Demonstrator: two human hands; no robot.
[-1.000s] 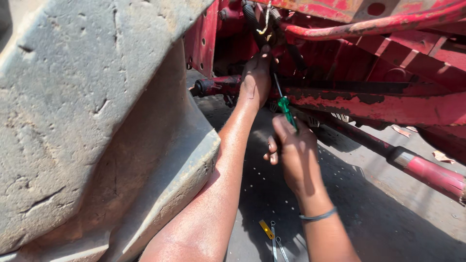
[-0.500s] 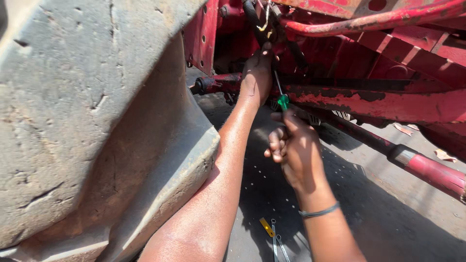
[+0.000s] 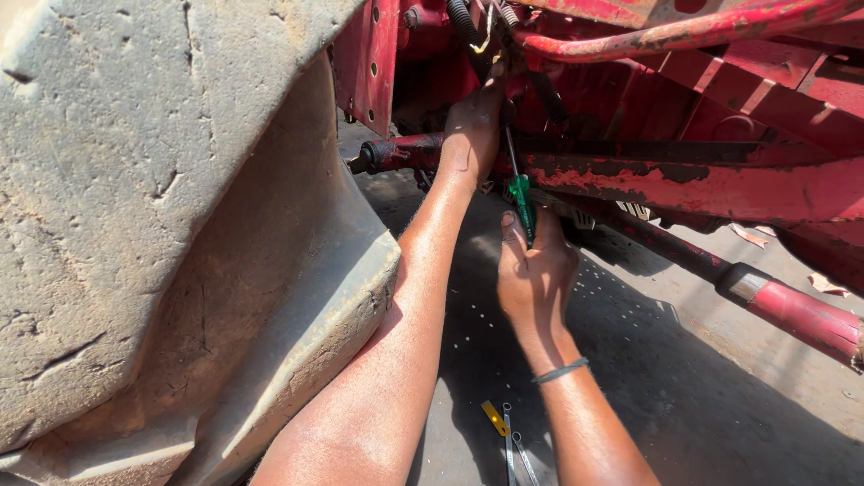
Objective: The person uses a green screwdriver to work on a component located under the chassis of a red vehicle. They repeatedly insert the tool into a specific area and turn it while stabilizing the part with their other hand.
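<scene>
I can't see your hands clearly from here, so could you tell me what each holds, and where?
The right hand grips the green-handled metal screwdriver by its handle. The left hand reaches into the red machine frame; its hold cannot be told.

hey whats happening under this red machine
A person reaches under a worn red machine frame, beside a big muddy tyre. The right hand grips a green-handled screwdriver, its shaft pointing up into the linkage. The left hand is pressed up against the parts near the black hoses. A few spanners and a yellow tool lie on the ground below.
</scene>
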